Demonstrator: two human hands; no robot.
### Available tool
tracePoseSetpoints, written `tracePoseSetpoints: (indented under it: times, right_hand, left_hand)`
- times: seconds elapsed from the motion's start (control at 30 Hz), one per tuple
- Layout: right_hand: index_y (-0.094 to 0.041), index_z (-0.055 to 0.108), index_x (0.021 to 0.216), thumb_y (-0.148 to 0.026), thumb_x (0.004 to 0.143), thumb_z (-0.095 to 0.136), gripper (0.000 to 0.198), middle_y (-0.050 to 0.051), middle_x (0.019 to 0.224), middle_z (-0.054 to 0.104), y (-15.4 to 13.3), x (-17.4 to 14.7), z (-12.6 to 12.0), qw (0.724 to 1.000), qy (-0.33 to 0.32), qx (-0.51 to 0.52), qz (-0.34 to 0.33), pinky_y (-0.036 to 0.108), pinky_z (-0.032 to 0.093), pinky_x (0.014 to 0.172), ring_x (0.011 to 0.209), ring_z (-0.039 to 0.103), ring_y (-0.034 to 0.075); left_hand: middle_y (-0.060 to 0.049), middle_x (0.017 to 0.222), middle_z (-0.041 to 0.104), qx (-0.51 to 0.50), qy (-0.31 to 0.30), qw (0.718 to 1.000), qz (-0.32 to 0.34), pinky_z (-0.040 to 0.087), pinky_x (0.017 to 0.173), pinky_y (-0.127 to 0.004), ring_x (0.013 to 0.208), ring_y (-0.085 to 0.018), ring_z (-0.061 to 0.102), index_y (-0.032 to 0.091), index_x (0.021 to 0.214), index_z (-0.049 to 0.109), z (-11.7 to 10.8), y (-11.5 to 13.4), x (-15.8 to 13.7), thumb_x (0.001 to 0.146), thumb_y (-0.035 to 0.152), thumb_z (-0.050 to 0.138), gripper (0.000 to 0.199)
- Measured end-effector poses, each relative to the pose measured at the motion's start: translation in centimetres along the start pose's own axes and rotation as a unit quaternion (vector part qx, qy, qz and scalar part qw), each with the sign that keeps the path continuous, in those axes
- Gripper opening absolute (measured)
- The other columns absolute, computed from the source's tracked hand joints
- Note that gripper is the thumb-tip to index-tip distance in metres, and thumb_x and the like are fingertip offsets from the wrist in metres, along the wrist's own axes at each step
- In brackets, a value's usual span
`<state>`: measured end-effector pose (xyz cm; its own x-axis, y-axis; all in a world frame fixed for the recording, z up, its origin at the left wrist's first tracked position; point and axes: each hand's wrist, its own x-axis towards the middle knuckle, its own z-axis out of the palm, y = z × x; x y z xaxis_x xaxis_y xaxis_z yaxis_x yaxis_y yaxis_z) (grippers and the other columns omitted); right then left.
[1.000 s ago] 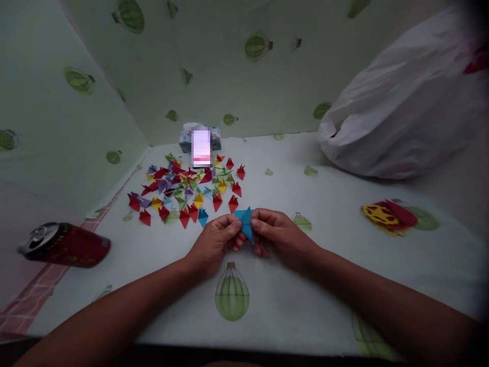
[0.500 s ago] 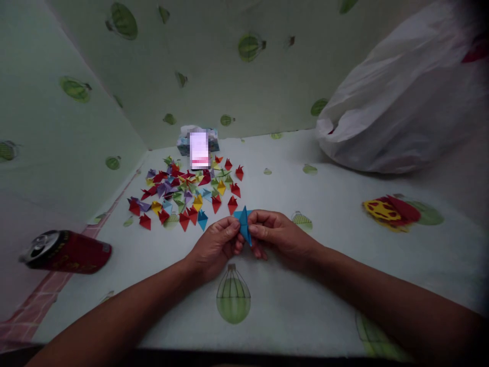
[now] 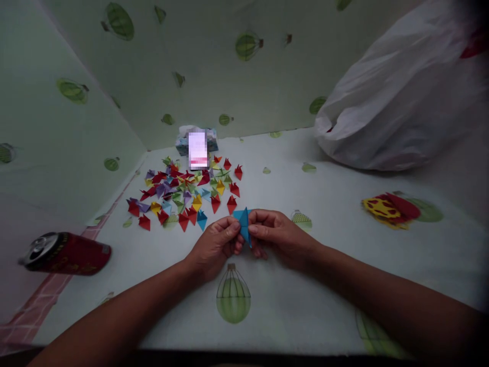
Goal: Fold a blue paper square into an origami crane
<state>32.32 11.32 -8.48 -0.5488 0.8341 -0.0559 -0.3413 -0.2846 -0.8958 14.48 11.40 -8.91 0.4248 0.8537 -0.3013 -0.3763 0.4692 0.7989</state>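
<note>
Pinching a blue folded paper [image 3: 243, 222] between thumb and fingers, my left hand [image 3: 217, 242] grasps its left side; my right hand [image 3: 280, 235] grasps it from the right in the same way. I hold it at about the middle of the white table [image 3: 290, 306], one pointed end toward the far side and one toward me. Just beyond, to the left, small folded papers [image 3: 183, 221] in red, yellow, green, purple and blue lie scattered, with a darker blue one [image 3: 201, 220] near my left hand. Past them a lit screen [image 3: 197, 149], blurred out, is in front of a tissue box [image 3: 182, 148]. At the near left is a dark red can [image 3: 74, 254]. To the right lie red and yellow pieces [image 3: 384, 210], and at the far right a white plastic bag [image 3: 382, 112].
</note>
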Motion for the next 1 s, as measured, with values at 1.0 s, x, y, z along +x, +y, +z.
tracePoseSetpoints:
  times: [1.0]
  right_hand:
    - [-0.017, 0.058, 0.085, -0.03, 0.086, 0.068, 0.016, 0.0, 0.066, 0.065, 0.33, -0.01, -0.2, 1.0, 0.022, -0.014, -0.008, 0.022, 0.048, 0.05, 0.052, 0.06, 0.011]
  left_hand:
    - [0.002, 0.06, 0.062, 0.05, 0.03, 0.997, 0.053, 0.042, 0.051, -0.019, 0.052, -0.007, 0.053, 0.015, 0.073, 0.061, 0.13, 0.1, -0.16, 0.071, 0.039, 0.085, 0.035]
